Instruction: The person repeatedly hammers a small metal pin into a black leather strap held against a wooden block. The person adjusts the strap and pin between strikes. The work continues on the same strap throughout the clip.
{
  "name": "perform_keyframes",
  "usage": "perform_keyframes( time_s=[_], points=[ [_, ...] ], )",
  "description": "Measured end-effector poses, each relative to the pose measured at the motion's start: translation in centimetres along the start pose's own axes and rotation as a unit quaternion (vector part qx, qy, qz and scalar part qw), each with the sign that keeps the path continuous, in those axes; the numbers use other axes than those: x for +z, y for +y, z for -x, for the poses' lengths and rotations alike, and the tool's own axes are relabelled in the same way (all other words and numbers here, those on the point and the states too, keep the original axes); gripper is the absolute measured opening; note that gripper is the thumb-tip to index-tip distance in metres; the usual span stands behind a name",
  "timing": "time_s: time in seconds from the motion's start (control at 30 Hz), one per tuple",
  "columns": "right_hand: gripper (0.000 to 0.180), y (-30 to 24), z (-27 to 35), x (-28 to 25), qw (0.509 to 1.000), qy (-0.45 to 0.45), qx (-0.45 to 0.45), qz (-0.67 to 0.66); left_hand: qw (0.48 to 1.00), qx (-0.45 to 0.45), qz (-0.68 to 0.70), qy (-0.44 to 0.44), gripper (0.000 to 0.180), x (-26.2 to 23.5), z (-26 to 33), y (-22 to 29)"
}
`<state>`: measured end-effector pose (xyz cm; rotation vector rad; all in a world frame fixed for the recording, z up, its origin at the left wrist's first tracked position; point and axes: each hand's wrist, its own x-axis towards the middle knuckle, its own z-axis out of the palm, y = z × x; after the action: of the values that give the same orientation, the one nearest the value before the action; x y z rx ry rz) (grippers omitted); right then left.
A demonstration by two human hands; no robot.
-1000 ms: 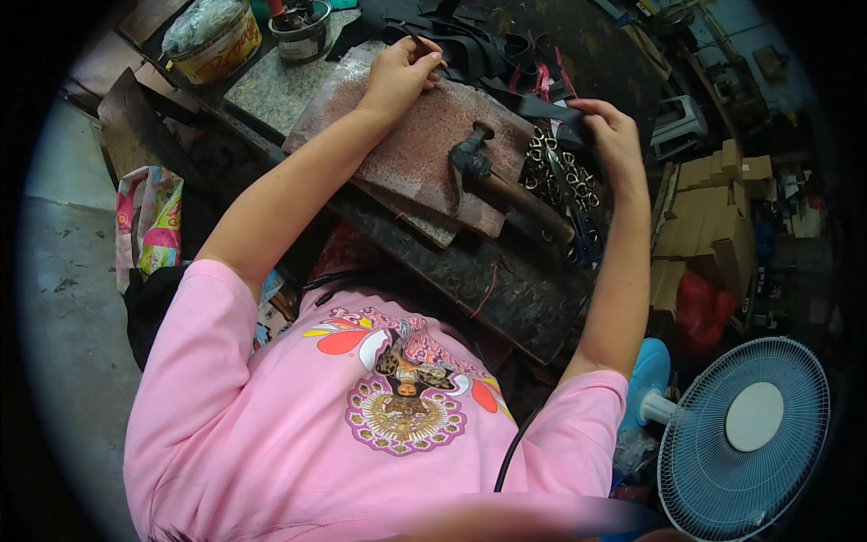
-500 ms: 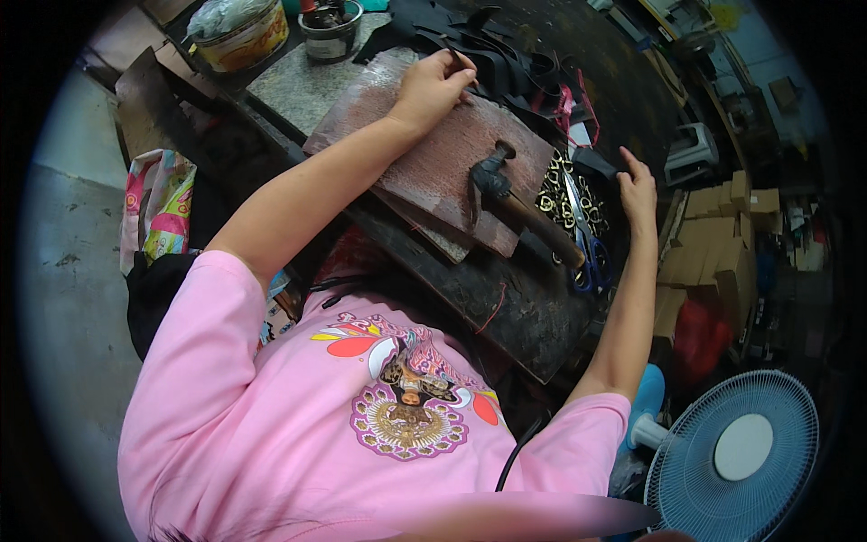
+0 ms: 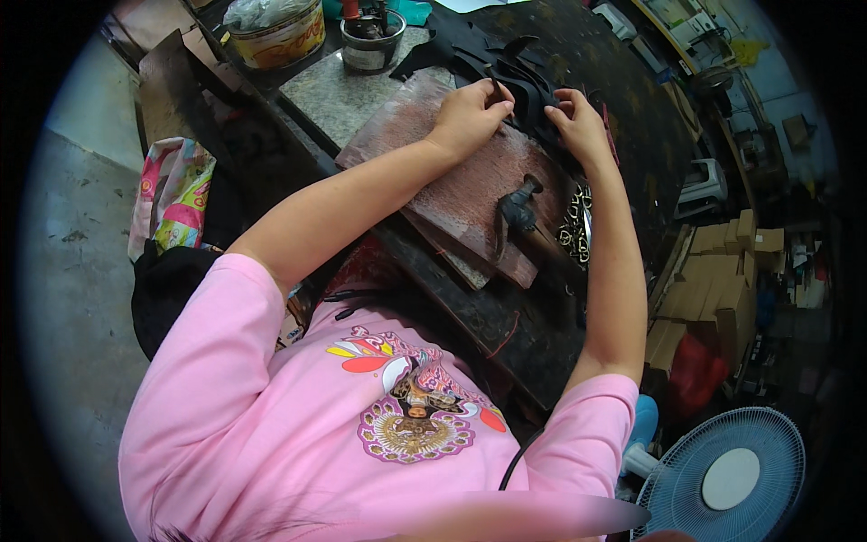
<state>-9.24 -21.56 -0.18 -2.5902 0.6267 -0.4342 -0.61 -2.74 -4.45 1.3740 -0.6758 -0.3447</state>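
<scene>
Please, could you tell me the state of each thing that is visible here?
Left hand: pinching a dark thin piece.
Right hand: fingers bent beside the black strips; grip unclear.
Black strips: loosely heaped.
Hammer: lying on the reddish board, handle partly hidden.
Bucket: upright, clear plastic at its top.
Grey pot: upright, uncovered, things sticking out.
Cardboard boxes: stacked.
Fan: running or not, cannot tell.

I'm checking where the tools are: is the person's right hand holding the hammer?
No, the hammer lies with its head on the reddish board, while the right hand is beside the black strips.
</scene>
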Motion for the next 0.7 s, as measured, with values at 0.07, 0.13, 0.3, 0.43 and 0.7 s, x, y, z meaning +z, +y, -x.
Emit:
perform_keyframes(
  time_s=[0.07,0.13,0.3,0.43,0.7],
  points=[
    [0.054,0.5,-0.9,1.2,0.999,-0.007,0.026,0.021,1.000,-0.003,-0.003,0.001,0.011,0.0,0.0,0.0],
    [0.053,0.8,-1.3,1.9,0.997,-0.026,0.052,0.056,1.000,0.003,-0.007,0.004,0.012,0.0,0.0,0.0],
    [0.040,-0.7,0.1,0.0,0.987,0.107,0.005,0.124,0.999,0.015,-0.027,0.011,0.012,0.0,-0.1,-0.1],
    [0.035,-2.4,4.2,-2.7,0.994,0.044,-0.076,0.065,0.992,-0.011,0.108,0.066,0.010,-0.3,-0.5,0.0],
    [0.030,0.0,9.8,-3.0,0.981,-0.077,-0.152,0.093,0.994,0.099,0.010,0.033,0.012,-0.6,0.1,-0.1]
  ],
)
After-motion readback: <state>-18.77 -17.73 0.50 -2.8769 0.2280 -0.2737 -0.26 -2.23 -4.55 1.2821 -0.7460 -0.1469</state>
